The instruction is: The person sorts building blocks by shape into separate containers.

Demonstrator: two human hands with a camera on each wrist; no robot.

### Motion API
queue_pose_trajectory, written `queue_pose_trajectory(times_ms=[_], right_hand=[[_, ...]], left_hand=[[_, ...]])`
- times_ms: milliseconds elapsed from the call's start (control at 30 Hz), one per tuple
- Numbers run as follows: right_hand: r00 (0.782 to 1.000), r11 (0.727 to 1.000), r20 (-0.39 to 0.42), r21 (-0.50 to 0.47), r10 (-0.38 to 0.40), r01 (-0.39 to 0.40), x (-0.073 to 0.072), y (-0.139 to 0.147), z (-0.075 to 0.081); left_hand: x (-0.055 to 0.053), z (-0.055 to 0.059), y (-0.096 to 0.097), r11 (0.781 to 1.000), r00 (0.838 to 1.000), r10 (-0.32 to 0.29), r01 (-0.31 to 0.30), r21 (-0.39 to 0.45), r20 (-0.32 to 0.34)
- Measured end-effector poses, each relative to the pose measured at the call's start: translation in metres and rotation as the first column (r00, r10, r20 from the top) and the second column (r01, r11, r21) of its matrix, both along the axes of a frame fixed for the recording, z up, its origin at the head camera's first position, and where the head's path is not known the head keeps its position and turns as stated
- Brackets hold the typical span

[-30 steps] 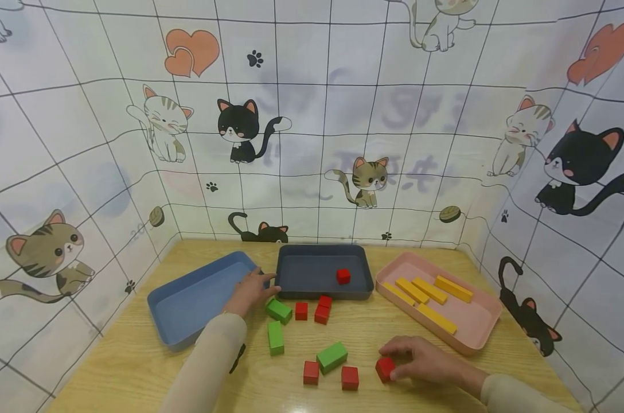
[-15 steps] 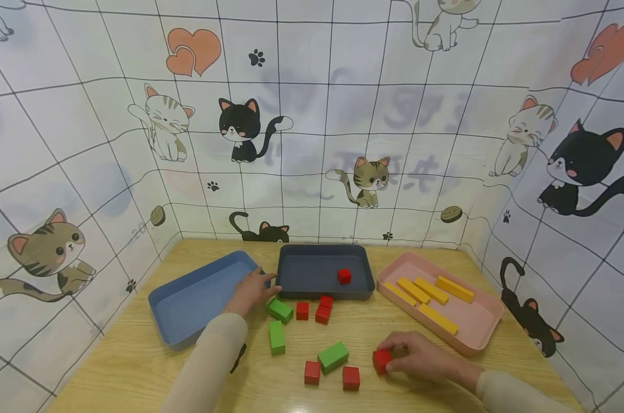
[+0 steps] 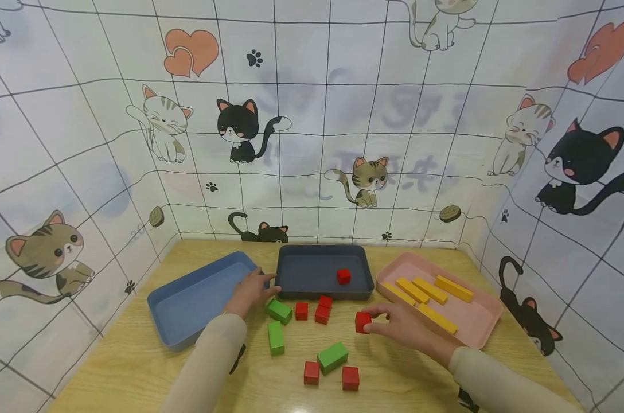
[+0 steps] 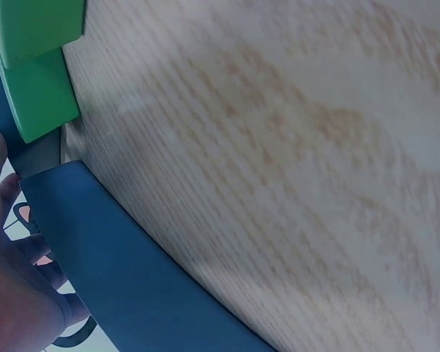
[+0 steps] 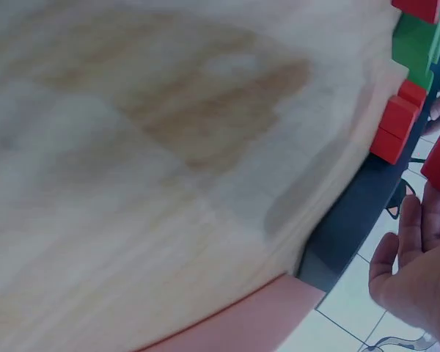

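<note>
A: Target and location, quick?

B: Small glossy red cube (image 3: pixel 363 322), up in the right hand (image 3: pixel 402 327). Looks clear of the pale wood-grain table (image 3: pixel 415 396), on the near side of the shallow dark-grey rectangular tray (image 3: pixel 301 295), just left of the pink rectangular tray (image 3: pixel 477 310).

A: Handling?

B: Guessing light, rigid, hard to break (wood or plastic, can't tell). Smooth faces might slip a bit. Best hold: two opposite sides, and that's roughly the grip here.

A: Right fingers?

B: Thumb and forefinger pinching the cube from its right side; the other fingers are partly hidden in the head view. Forearm in a cream sleeve (image 3: pixel 503 378) angles in from lower right.

A: Left?

B: Left hand (image 3: pixel 250 291) holds nothing, fingers loosely extended, at the right end of the blue rectangular tray (image 3: pixel 198 304). Touching its rim? Can't tell.
</note>
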State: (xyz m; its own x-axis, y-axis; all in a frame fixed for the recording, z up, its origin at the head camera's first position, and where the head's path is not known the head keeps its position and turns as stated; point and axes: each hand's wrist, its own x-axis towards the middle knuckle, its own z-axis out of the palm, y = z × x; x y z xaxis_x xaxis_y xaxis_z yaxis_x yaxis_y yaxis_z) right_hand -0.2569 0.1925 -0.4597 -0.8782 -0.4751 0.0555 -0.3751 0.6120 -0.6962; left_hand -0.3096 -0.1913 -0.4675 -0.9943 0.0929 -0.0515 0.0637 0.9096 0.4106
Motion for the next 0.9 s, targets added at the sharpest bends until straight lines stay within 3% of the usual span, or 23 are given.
queue_pose_trajectory(times_ms=[167,267,467,900], right_hand=[[0.990,0.993,0.084,-0.014,-0.117,0.119,-0.008,-0.010,0.008],[0.985,0.987,0.083,-0.047,-0.149,0.153,-0.013,-0.014,0.009],[0.981,0.977,0.005,-0.090,-0.191,0.191,-0.027,-0.022,0.007],[0.945,0.947,-0.092,-0.094,-0.314,0.306,-0.056,-0.043,0.005]], left_hand=[[-0.001,-0.001,0.000,1.000,1.000,0.004,-0.004,0.000,0.001],[-0.002,-0.001,0.000,1.000,1.000,0.006,-0.006,0.002,0.004],[-0.003,-0.003,0.000,1.000,1.000,0.008,-0.008,-0.005,0.004],[-0.003,-0.004,-0.001,1.000,1.000,0.013,-0.013,0.008,0.003]])
